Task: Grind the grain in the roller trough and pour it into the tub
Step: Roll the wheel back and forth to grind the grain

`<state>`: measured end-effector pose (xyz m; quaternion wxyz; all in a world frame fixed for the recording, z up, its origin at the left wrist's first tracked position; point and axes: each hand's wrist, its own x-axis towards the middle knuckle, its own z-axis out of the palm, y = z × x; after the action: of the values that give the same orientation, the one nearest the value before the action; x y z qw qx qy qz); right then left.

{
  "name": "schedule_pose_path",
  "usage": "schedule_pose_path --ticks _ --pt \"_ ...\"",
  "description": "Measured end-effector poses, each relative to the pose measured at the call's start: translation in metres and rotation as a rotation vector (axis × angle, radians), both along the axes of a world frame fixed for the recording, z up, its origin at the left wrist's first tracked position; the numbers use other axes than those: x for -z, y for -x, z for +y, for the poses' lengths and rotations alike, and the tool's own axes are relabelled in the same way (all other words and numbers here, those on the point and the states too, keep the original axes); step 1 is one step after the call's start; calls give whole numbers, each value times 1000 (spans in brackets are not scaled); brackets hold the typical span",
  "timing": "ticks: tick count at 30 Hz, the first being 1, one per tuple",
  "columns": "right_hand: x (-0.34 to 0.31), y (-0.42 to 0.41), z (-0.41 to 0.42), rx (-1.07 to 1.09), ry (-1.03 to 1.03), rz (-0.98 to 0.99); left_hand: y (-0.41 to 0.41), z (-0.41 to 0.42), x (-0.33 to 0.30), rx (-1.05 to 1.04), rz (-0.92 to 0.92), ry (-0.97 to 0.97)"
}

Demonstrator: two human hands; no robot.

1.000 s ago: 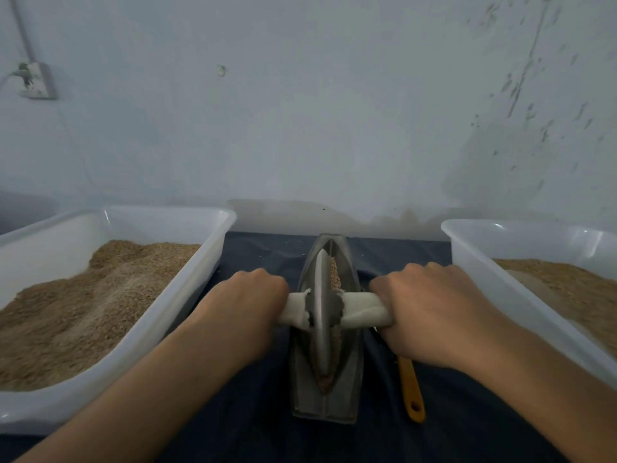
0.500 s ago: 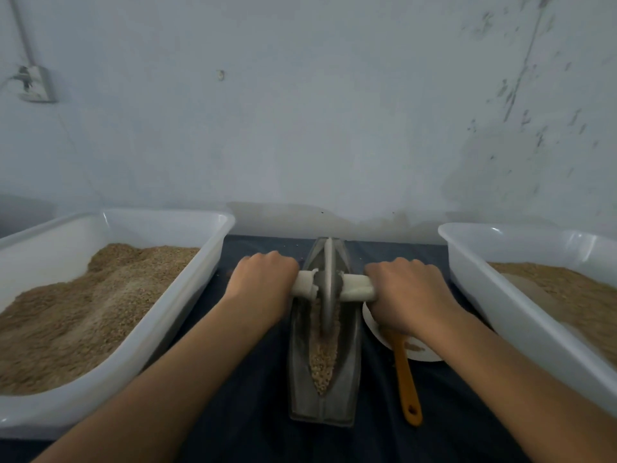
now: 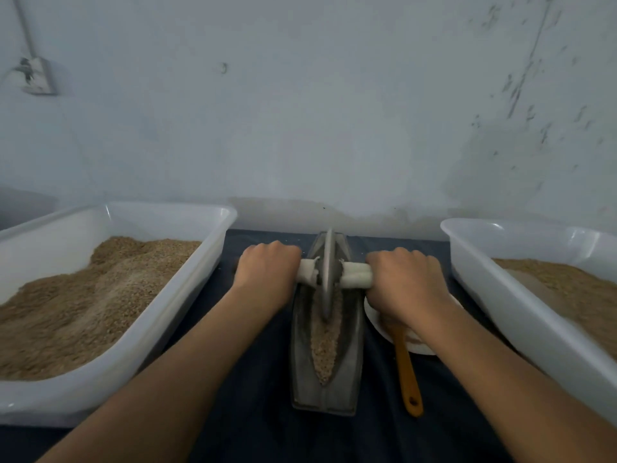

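Bare dark cloth [image 3: 257,412] either side of grey metal trough [image 3: 325,369]; white plastic tubs left [image 3: 140,342] and right [image 3: 521,315], orange-handled spoon [image 3: 405,369] obstruct.

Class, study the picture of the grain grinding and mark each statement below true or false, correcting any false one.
1. Both hands grip the roller's handle, the left hand on one side of the wheel and the right hand on the other. True.
2. The trough is bare of grain. False: grain lies along its groove.
3. The wheel sits toward the trough's far end. True.
4. The left tub has nothing in it. False: it holds a heap of grain.
5. An orange-handled tool lies right of the trough. True.
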<state>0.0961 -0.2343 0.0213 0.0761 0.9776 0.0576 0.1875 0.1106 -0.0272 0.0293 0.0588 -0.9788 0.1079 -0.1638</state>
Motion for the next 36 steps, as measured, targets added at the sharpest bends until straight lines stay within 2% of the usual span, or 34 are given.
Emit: schedule_pose_path --ticks 5,12,17,21,23,27,32,36 --pt "0 -2 -3 -20 -27 43 0 -1 -2 41 -22 -22" --pt "-8 66 -12 -205 92 -87 62 34 10 76 -11 -7" --pt "-9 38 -1 -97 81 -28 40 21 9 22 54 40" --pt "-2 -9 1 28 -14 39 -1 -4 6 -32 -68 -9" --pt "-1 -19 0 52 -41 63 -10 -10 2 -34 -58 -38" --pt "1 4 -3 -14 -23 41 14 0 0 15 -16 -41" --pt "-4 64 -1 -88 54 -40 67 21 7 65 -81 -75" --pt "-11 64 2 -102 71 -19 62 23 5 51 -31 -28"
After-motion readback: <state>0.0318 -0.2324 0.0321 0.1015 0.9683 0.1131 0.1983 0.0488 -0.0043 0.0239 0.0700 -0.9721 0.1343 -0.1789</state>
